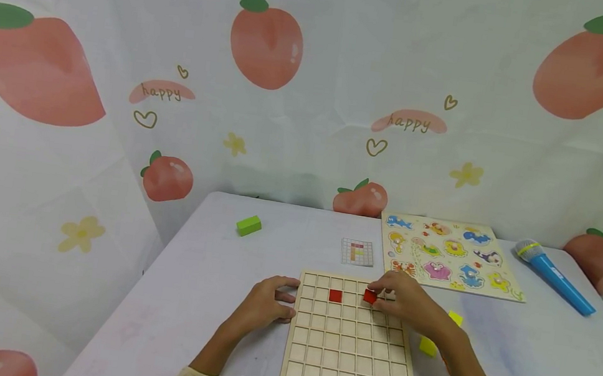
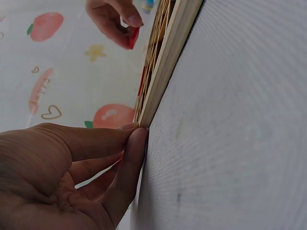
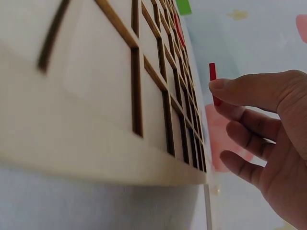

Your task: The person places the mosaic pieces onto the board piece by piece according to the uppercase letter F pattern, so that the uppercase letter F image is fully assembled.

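Note:
The wooden grid board [image 1: 347, 344] lies flat on the table. At its left edge my left hand [image 1: 265, 301] touches the rim with its fingertips, thumb and fingers spaced along the side. Above the board's far right part, my right hand [image 1: 408, 301] pinches a small red square tile [image 1: 370, 297] between thumb and finger. The right wrist view shows this tile [image 3: 213, 79] on edge, apart from the grid. A second red tile [image 1: 336, 296] sits in a cell near the board's far left.
Yellow pieces [image 1: 427, 346] lie right of the board, partly behind my right arm. Beyond are a small grid card [image 1: 357, 252], an animal puzzle board [image 1: 453, 257] and a blue microphone [image 1: 556, 277]. A green block [image 1: 248, 225] lies far left.

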Available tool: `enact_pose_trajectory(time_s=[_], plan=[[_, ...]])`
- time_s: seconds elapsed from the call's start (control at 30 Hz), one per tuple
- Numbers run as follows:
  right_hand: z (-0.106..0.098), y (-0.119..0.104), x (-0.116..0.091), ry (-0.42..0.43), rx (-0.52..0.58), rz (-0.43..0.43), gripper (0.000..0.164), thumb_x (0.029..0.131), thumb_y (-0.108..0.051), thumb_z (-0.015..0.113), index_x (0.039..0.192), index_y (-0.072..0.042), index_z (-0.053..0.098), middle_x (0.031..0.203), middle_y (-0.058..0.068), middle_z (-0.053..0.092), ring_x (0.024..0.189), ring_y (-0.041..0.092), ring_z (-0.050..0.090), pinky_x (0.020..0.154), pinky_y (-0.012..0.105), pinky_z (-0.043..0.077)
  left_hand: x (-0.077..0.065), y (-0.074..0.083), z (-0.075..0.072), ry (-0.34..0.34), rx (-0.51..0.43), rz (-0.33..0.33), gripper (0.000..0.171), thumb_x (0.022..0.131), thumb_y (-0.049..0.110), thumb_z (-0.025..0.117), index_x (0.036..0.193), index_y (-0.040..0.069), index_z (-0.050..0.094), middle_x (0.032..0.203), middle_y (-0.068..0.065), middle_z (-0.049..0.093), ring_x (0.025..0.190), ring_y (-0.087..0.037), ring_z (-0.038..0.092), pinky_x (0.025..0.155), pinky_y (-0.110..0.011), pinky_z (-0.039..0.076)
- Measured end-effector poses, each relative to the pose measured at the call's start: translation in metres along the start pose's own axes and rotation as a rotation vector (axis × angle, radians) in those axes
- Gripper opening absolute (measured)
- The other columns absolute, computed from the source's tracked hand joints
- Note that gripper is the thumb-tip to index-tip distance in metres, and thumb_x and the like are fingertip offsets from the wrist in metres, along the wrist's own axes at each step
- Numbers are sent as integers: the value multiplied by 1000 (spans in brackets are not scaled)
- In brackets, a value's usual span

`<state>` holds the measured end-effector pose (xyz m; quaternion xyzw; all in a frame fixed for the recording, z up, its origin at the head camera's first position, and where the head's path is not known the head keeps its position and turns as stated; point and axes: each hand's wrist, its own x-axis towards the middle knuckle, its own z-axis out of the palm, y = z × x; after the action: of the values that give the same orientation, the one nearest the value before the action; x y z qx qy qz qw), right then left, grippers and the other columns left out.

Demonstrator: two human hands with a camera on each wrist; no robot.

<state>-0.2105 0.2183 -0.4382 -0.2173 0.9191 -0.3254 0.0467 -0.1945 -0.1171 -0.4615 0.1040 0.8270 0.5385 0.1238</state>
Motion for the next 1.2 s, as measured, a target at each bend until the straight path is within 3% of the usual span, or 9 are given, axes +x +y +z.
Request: enact_pose_trajectory(time_s=[0.13, 0.47, 0.87, 1.2], plan=[[3, -6, 6, -16, 7, 4, 32, 95, -21, 80, 123, -6, 78, 108, -4, 71, 99, 17, 61, 82, 27, 55, 0, 0, 0, -1, -1, 2, 60, 85, -8, 80, 142, -1, 62, 120, -18, 70, 105, -24, 72, 72, -32, 65], [9, -10, 19, -18, -42, -109, 29, 92, -19, 83, 115, -3, 80, 103, -2, 72, 96, 18, 62, 79, 30, 53, 2, 0, 1, -5, 11, 7, 60, 85, -8, 80, 142, -1, 62, 121, -18, 70, 107, -26, 72, 73, -32, 65], [16, -15, 29, -56, -35, -90, 24, 93, -15, 81, 114, -5, 81, 108, -3, 74, 103, 19, 60, 91, 40, 53, 0, -1, 1, -1, -6, -7, 61, 85, -8, 80, 142, -1, 62, 122, -18, 70, 108, -25, 72, 74, -33, 66], [19, -17, 33, -74, -44, -106, 24, 91, -9, 80, 114, -2, 81, 107, 0, 75, 101, 18, 63, 88, 36, 55, 0, -1, 1, 4, 7, 2, 60, 84, -8, 81, 141, -1, 63, 122, -17, 70, 107, -25, 72, 73, -32, 65]])
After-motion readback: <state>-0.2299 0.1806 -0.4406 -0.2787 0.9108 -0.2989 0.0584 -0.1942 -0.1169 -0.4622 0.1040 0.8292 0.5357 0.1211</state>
